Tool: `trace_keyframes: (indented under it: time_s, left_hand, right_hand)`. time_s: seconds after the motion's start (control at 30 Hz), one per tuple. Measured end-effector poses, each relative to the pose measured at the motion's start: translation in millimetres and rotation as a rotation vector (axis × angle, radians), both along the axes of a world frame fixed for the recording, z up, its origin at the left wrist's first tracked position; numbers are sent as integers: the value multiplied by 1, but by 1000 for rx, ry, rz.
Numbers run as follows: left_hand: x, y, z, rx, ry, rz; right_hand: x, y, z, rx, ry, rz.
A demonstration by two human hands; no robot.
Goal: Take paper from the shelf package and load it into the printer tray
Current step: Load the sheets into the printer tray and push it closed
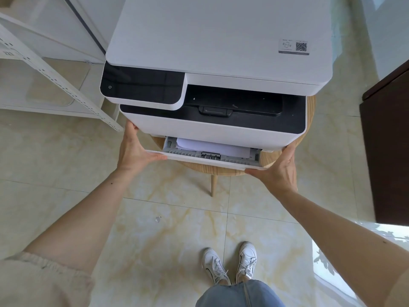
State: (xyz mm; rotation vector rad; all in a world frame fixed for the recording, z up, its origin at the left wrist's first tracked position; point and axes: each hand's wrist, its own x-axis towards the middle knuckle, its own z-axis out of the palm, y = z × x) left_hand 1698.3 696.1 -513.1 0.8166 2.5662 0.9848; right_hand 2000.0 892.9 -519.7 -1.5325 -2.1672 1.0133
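Note:
A white printer point(221, 41) with a black control panel stands on a round wooden stool point(205, 170). Its paper tray point(199, 159) sticks out a short way from the bottom front. A stack of white paper point(212, 148) lies inside the tray, partly hidden under the printer body. My left hand point(135, 151) presses against the tray's left front corner, fingers reaching up along the printer's side. My right hand point(278, 169) holds the tray's right front corner, thumb under the front edge. The paper package is out of view.
A white metal shelf point(55, 78) stands to the left of the printer. A dark wooden cabinet point(387, 140) is at the right edge. Beige tiled floor point(166, 240) lies below, with my white shoes point(230, 264) and a small scrap point(158, 218) on it.

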Motion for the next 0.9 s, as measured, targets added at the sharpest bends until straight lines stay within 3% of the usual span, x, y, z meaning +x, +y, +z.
trace_keyframes:
  time_s: [0.4, 0.6, 0.9]
  left_hand:
    - [4, 15, -4, 15, 146, 170]
    - [1, 33, -5, 18, 175, 322]
    - [-2, 30, -6, -34, 174, 313]
  right_hand:
    - [-12, 11, -1, 60, 24, -103]
    - [-25, 18, -3, 35, 92, -325]
    - [-22, 19, -3, 45, 49, -300]
